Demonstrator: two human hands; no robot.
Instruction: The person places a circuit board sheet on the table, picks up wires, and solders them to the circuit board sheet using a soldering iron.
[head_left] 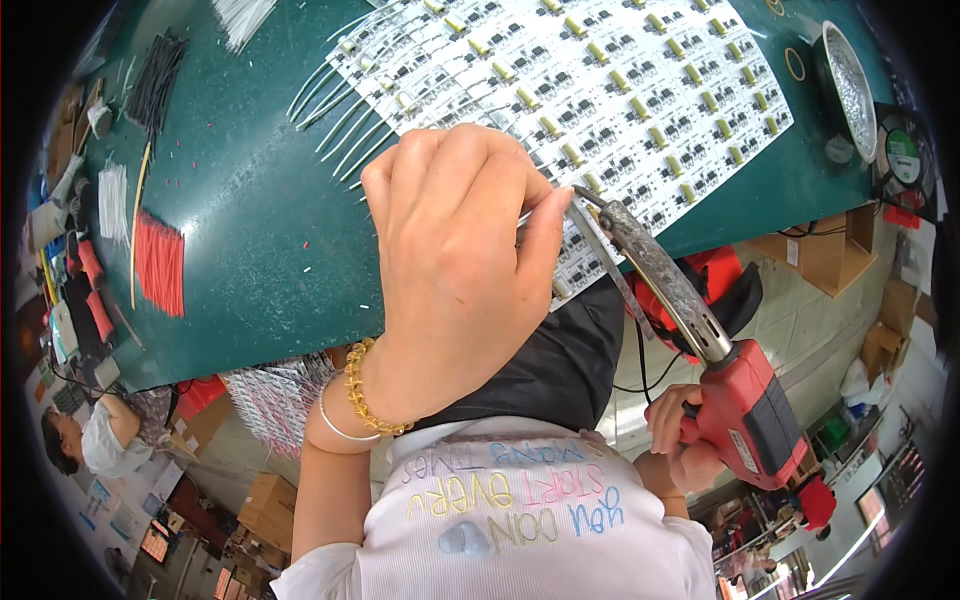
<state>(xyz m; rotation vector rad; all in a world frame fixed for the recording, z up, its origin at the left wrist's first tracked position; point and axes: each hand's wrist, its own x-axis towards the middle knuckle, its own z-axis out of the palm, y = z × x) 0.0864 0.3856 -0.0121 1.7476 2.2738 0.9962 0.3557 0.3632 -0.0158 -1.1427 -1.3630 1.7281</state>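
Note:
My left hand (460, 230) is over the near edge of a white circuit board panel (640, 80), thumb and forefinger pinched together. What they hold is hidden beneath the fingers. In my right hand (680, 435) is a red-and-black soldering gun (750, 415), its long metal barrel slanting up to the left. The bent tip reaches the board right beside my left fingertips. Rows of small black chips and yellow parts cover the panel. Several thin white wires (345, 130) stick out past its left side. A narrow grey strip (610, 265) runs from under my left thumb past the board's edge.
On the green table (270, 290) lie bundles of red wires (160, 265), white wires (113, 205) and black wires (155, 85). A metal bowl (848, 92) and a solder spool (903, 157) stand at the right. Cardboard boxes (830, 250) are below the table; a person (105, 440) sits at the left.

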